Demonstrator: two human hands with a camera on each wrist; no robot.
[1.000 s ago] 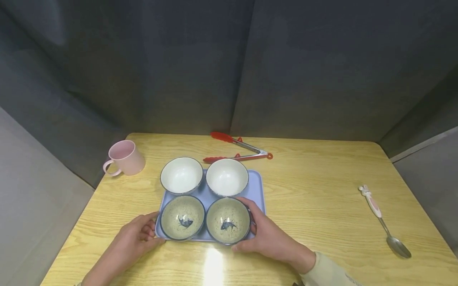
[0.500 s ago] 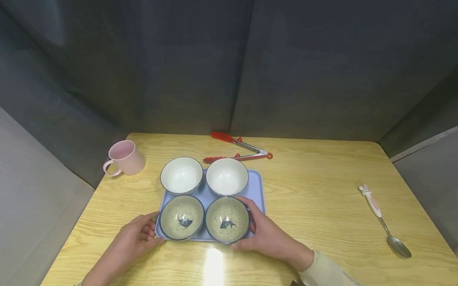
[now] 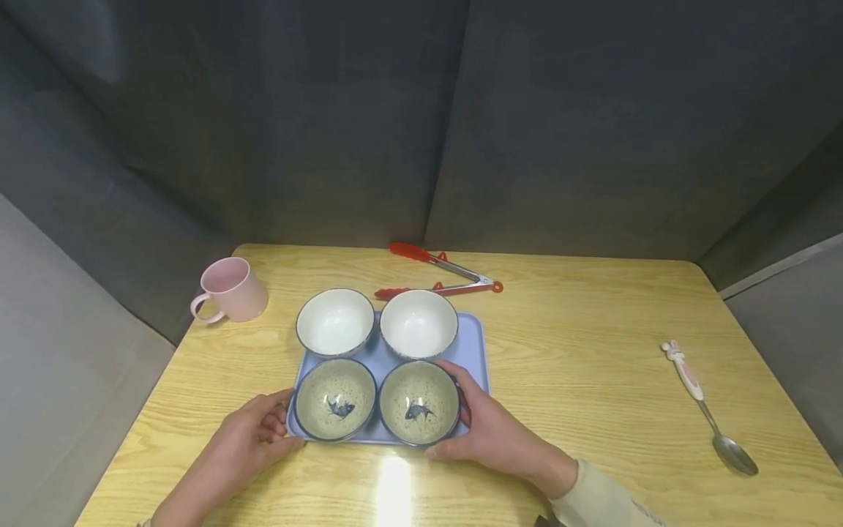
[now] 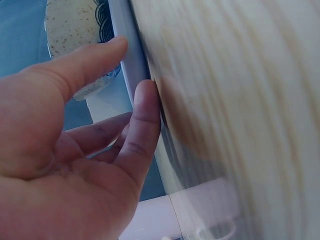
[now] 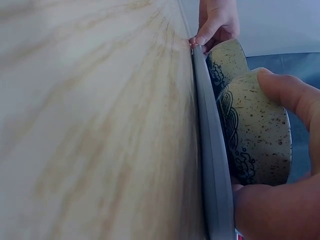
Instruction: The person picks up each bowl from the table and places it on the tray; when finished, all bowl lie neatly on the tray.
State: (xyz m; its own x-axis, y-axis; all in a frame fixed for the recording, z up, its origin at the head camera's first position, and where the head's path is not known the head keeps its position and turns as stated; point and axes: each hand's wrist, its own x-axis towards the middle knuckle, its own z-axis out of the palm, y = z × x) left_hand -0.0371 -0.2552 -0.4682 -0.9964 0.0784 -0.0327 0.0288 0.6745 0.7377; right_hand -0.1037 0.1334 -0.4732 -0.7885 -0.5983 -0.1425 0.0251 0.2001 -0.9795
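Note:
A blue tray carries two white-lined bowls at the back, the left one and the right one. In front stand two speckled bowls with a blue fish inside, one left and one right. My right hand grips the right speckled bowl by its side, thumb at the front and fingers round the back. At the tray's front left corner my left hand holds the rim between thumb and fingers. The left wrist view shows this thumb over the tray's edge.
Behind the tray lie red-tipped tongs, spread apart. A pink mug stands at the back left of the wooden table. Far right lies a spoon with a rabbit handle. Dark curtains hang behind the table.
The right speckled bowl has shifted very slightly back and left along with my right hand. My left hand keeps its place at the tray corner.

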